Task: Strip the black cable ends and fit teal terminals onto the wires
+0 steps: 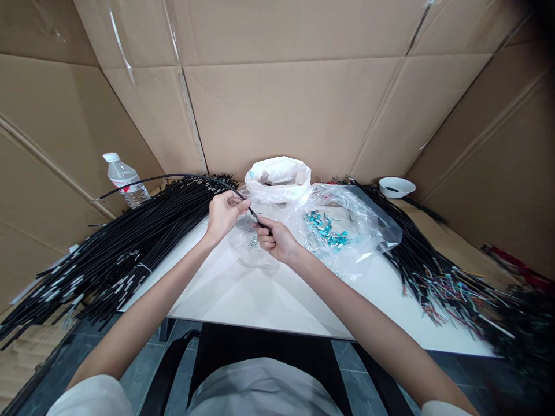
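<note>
Left hand [225,214]: fingers pinching a black cable [173,175]; right hand [281,240]: fingers curled shut around a dark item [265,229], identity unclear, near the cable's lower end

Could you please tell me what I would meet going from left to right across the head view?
Bottle, left hand, right hand, blue pieces, bowl.

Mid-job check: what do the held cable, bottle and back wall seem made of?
Held cable: satin-black sheath, plastic or rubber, judging by its smooth bend. Bottle: glossy clear plastic, likely; see-through with highlights. Back wall: matte brown cardboard; creases and seams show.
</note>
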`<action>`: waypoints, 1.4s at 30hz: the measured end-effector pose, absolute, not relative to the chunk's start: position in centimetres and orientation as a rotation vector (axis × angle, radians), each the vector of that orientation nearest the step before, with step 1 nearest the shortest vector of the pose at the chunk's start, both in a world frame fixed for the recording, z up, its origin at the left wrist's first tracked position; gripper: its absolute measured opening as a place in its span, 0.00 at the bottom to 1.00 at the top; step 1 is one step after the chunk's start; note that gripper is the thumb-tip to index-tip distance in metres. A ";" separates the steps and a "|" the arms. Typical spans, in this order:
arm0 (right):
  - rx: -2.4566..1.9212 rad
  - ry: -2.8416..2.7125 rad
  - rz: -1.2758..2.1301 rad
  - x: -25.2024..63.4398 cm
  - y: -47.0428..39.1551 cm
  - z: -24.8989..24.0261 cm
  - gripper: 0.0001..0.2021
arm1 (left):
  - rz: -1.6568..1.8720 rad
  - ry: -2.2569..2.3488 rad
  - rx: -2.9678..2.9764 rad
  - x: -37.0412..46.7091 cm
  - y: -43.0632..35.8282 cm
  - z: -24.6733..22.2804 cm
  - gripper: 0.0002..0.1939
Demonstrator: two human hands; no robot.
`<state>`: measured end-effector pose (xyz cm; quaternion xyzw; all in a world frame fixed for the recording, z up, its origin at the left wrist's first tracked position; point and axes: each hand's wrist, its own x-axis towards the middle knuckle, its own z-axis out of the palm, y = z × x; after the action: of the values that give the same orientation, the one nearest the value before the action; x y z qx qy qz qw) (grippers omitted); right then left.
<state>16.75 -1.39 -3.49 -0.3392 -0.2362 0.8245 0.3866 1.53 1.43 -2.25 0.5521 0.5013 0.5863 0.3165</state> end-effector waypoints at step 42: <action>-0.929 -0.460 1.971 15.2 -1.1 -3.4 0.18 | 1.573 1.367 1.498 1.8 2.2 -3.1 0.16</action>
<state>15.17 -1.07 -3.39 -0.3745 -0.1853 0.7941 0.4414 1.77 2.19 -3.12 0.5596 0.5108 0.5877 0.2838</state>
